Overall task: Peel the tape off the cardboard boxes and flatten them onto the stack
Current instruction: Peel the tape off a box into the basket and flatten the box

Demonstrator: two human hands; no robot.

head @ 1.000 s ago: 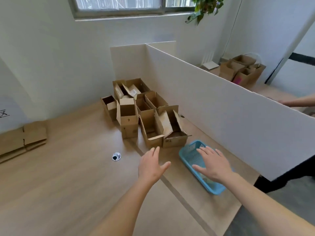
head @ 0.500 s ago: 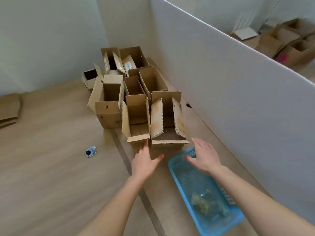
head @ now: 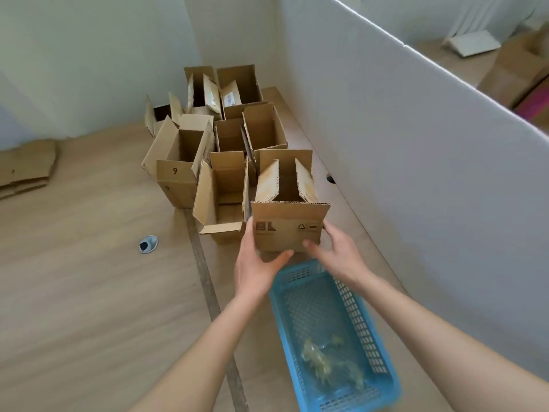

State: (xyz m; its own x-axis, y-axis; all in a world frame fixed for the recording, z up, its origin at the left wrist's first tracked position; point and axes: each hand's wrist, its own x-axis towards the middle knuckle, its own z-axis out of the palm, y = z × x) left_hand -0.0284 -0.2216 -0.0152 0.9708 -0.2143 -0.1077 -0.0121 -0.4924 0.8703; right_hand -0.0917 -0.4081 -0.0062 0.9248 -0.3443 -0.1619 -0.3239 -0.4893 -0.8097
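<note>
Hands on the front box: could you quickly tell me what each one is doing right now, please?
Left hand: holding the front box.
Right hand: holding the same box.

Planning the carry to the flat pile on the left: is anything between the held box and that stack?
Nothing visible does. Both hands, left hand and right hand, hold the nearest box; the bare wooden table runs to the flattened stack. Only a flush grommet lies between.

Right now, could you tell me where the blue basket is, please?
In the head view the blue basket lies low and right of centre on the wooden table, just below the held box and beside the white partition.
</note>
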